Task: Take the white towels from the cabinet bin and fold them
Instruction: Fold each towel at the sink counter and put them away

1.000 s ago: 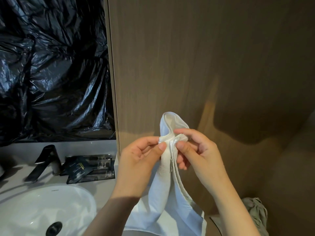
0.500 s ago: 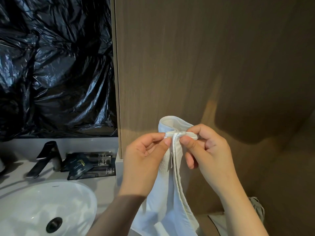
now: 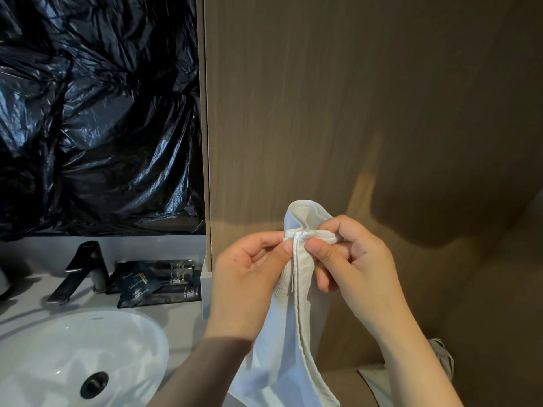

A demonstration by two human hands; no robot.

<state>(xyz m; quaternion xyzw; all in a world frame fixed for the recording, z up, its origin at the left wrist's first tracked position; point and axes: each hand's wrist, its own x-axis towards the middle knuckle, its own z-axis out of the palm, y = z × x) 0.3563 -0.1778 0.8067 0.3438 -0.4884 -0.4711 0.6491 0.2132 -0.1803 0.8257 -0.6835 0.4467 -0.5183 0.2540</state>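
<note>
- The white towel (image 3: 289,342) is soft cloth with a thick stitched hem. Its top bulges into a rounded loop above my fingers, and the rest hangs down in long folds.
- My left hand (image 3: 249,277) pinches one hemmed corner between thumb and forefinger, with the other fingers curled in. My right hand (image 3: 355,265) pinches the corner beside it the same way, and the two corners meet between my thumbs.
- Behind the towel stands a matte wood-grain panel (image 3: 352,113). To its left hangs a crinkled, glossy black plastic sheet (image 3: 97,113).
- On the pale table (image 3: 182,321) at lower left sit a smooth white oval basin (image 3: 58,348) with a dark round drain (image 3: 94,384), an angular dark faucet (image 3: 83,268) and flat dark packets (image 3: 152,284). Their print is too small to read.
- The towel's lower end runs off the bottom edge, and my left forearm covers part of it.
- A crumpled pale cloth (image 3: 444,359) shows at lower right, partly behind my right forearm. I cannot tell what it is.
</note>
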